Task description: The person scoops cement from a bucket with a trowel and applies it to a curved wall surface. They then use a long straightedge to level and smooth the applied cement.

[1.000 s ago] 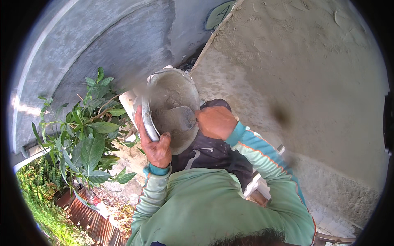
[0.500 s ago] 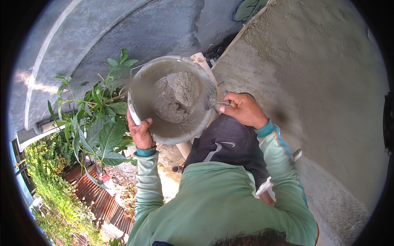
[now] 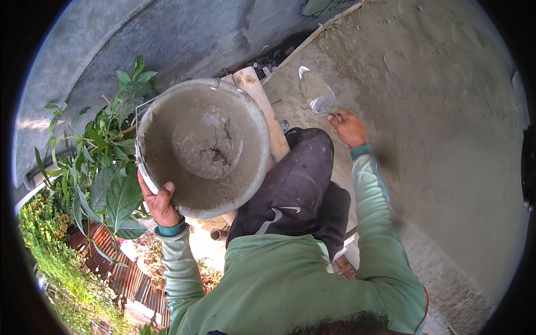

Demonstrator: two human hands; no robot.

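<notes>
Hands (image 3: 161, 206) (image 3: 350, 130) number two, left gripping one bucket (image 3: 252, 134), right gripping one trowel (image 3: 323, 104).

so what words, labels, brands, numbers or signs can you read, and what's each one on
None can be read.
Grey wall: green patch cut off at the picture's top edge, too unclear to read.
Dark trousers: pale curved mark, no lettering visible.
Bucket, trowel: no lettering visible.

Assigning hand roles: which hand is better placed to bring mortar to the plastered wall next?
Right, probably: the right hand holds the trowel, mortar on its blade, in front of the plastered wall. The left hand grips the bucket rim on the side away from that wall.
</notes>
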